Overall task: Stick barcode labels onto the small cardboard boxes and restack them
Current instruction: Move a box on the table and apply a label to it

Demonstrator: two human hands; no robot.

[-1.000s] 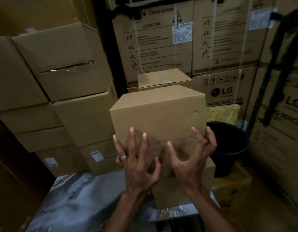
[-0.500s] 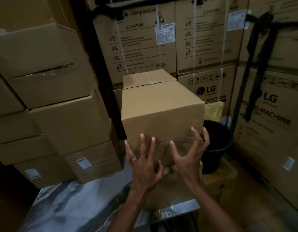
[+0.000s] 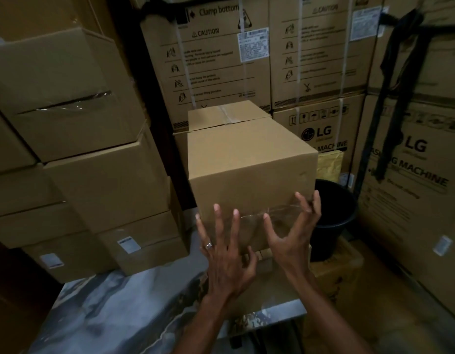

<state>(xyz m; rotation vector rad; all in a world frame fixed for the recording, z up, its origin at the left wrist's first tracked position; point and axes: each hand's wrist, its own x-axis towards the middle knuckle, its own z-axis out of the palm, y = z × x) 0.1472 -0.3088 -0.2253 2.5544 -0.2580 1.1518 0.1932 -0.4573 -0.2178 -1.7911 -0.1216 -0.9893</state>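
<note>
Now both splayed hands, left hand (image 3: 225, 254) and right hand (image 3: 291, 236), press the box (image 3: 249, 169).

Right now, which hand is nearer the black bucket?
Right. The right hand is at the box's lower right corner, beside the black bucket; the left hand is further left, at the box's front.

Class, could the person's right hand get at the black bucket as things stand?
Probably yes: the right hand is spread open by the box, and the black bucket stands just to its right with nothing visible between them.
</note>
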